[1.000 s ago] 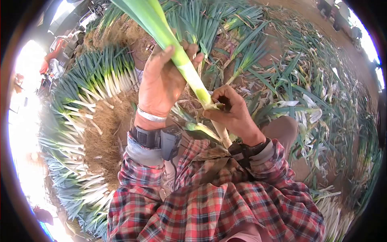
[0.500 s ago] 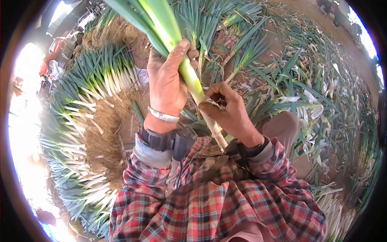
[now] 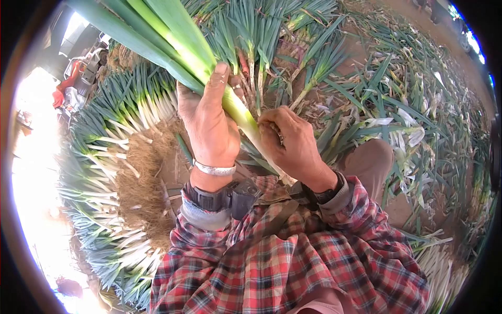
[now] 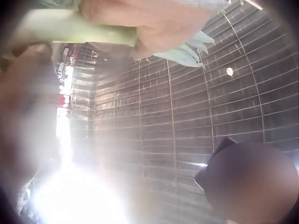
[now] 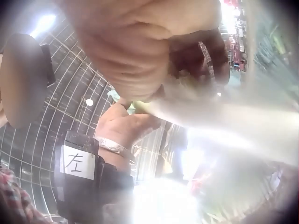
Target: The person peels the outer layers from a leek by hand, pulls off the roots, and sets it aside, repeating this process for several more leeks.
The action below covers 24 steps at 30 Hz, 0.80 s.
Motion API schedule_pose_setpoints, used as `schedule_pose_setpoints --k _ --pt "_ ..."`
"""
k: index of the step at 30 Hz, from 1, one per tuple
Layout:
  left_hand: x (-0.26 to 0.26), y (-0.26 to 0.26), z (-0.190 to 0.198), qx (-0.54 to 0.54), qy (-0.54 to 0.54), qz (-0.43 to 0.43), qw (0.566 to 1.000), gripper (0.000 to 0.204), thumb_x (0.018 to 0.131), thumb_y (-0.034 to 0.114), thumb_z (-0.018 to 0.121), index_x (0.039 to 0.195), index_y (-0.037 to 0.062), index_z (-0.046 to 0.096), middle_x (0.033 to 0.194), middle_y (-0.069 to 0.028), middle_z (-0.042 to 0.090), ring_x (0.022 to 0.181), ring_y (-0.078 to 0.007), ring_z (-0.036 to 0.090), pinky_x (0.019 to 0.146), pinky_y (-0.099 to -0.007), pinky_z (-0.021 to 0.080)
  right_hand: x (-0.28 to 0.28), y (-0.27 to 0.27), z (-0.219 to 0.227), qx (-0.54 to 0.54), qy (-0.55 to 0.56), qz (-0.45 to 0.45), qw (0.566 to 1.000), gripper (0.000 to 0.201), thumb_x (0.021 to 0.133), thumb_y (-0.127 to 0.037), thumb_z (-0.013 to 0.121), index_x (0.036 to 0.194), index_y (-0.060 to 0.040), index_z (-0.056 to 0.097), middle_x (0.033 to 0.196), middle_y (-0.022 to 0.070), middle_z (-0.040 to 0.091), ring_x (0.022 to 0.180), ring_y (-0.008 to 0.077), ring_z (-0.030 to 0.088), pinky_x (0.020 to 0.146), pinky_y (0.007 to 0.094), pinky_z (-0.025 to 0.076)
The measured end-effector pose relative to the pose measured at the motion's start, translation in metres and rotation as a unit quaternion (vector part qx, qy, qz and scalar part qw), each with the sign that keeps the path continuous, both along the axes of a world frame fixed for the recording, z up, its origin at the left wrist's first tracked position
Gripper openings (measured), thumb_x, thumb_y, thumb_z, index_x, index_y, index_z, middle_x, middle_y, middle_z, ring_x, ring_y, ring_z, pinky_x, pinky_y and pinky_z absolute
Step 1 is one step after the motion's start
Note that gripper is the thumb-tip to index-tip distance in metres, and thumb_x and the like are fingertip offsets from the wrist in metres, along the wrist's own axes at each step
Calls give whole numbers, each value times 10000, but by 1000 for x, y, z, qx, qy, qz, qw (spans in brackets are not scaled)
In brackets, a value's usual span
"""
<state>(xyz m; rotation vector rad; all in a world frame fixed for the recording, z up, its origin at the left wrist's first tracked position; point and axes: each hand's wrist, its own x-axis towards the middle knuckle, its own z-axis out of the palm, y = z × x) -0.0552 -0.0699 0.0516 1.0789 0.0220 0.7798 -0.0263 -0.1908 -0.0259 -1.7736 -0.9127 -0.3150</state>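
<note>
In the head view a thick leek (image 3: 243,115) slants across the middle, green leaves to the upper left and pale stem toward the lap. My left hand (image 3: 212,128) grips it where the leaves begin, thumb laid along the stem. Lower down, my right hand (image 3: 295,144) has its fingers curled against the stem's side, pinching a strip of its outer skin. A pale, thin strip (image 5: 207,61) shows among the right fingers in the right wrist view. The root end is partly hidden behind the right hand.
Rows of cleaned leeks (image 3: 107,193) curve along the left, roots inward. Untrimmed leeks (image 3: 251,47) lie ahead. Stripped leaves (image 3: 413,120) are heaped on the right, and more white stems (image 3: 442,277) lie at lower right. A bent knee (image 3: 368,165) stands beside the right hand.
The left thumb has come over the stem, and the leek's leafy end has swung left. The right hand has moved slightly up the stem, its fingers curling in with the peeled skin.
</note>
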Motion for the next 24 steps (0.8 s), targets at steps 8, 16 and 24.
schedule_pose_setpoints --k 8,16,24 --pt "0 -6 -15 7 -1 45 999 301 893 28 640 1173 67 537 922 -12 584 775 -142 573 635 -304 485 -6 -4 -2 -51 -93 -42 993 122 803 -33 607 924 -16 600 782 122 563 723 328 596 632 415 485" --pt "-8 -7 -24 -7 -14 -1 1000 282 889 58 659 1146 74 546 915 -32 592 758 -135 563 628 -293 480 6 -10 -21 2 59 15 998 113 797 -28 583 906 -5 559 856 123 607 787 304 622 614 414 467" --pt "-11 23 -14 -110 -62 -48 991 234 926 163 642 1128 64 580 864 7 502 717 -91 449 652 -271 424 28 -40 -39 405 601 122 678 237 966 -116 394 1126 40 474 1078 191 616 1004 320 632 884 458 527"
